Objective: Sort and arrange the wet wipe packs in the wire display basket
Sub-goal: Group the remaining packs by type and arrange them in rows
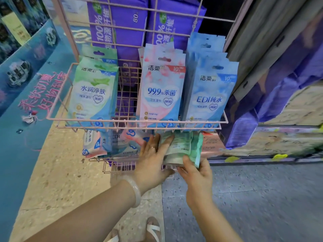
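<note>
Upper basket (136, 121) sorted: green, pink, blue rows upright. Lower basket (122, 161) at six o'clock jumbled (unsorted). Left hand (153, 159) flat, right hand (195, 173) curled, both gripping green packs (181, 145).

The upper wire basket (136, 122) is thin metal rod with a smooth pink coating. Standing inside it, 3 rows of wet wipe packs (161, 91) are soft plastic film with a slight sheen. Below the basket, the floor (66, 172) is speckled, polished stone; a glossy, translucent bangle (135, 191) circles the left wrist
</note>
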{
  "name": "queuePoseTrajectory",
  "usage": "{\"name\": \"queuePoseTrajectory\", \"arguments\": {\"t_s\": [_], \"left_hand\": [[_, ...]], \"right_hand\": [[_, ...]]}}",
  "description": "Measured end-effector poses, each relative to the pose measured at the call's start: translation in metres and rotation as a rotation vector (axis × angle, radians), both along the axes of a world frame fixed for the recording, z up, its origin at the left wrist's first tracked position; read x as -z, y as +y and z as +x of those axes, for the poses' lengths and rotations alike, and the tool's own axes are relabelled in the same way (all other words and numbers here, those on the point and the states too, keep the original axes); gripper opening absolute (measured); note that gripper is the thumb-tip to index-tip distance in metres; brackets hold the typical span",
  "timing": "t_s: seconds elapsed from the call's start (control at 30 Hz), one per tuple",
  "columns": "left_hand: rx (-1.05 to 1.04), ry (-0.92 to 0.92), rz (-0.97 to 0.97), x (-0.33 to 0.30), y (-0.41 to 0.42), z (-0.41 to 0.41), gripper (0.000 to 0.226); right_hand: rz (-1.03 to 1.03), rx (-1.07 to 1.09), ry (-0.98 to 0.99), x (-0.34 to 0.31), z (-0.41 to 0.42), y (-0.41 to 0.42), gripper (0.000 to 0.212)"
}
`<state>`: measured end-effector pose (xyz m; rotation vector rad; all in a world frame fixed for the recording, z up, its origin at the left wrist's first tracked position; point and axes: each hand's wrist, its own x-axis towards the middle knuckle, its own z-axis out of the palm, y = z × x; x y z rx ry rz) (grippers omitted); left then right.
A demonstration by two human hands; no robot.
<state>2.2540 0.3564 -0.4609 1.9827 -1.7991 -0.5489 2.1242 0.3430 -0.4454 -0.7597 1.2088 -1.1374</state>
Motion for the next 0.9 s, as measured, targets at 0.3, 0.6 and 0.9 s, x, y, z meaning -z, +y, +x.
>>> {"name": "queuePoseTrajectory", "arguments": {"t_s": [0.3, 0.6, 0.9], "left_hand": [[-0.185, 0.788, 0.186, -0.018, 0.025, 0.006, 0.036], [-0.426, 1.374, 0.345, -0.018, 0.042, 0.015, 0.061], [-0.492, 1.480, 0.247, -0.012, 0.051, 0.029, 0.036]], "right_hand": [[-0.001, -0.271, 0.224, -0.023, -0.029, -0.001, 0.027], [0.235, -0.417, 0.139, -0.012, 0.001, 0.003, 0.008], [0.331, -0.401, -0.016, -0.004, 0.009, -0.008, 0.018]]}}
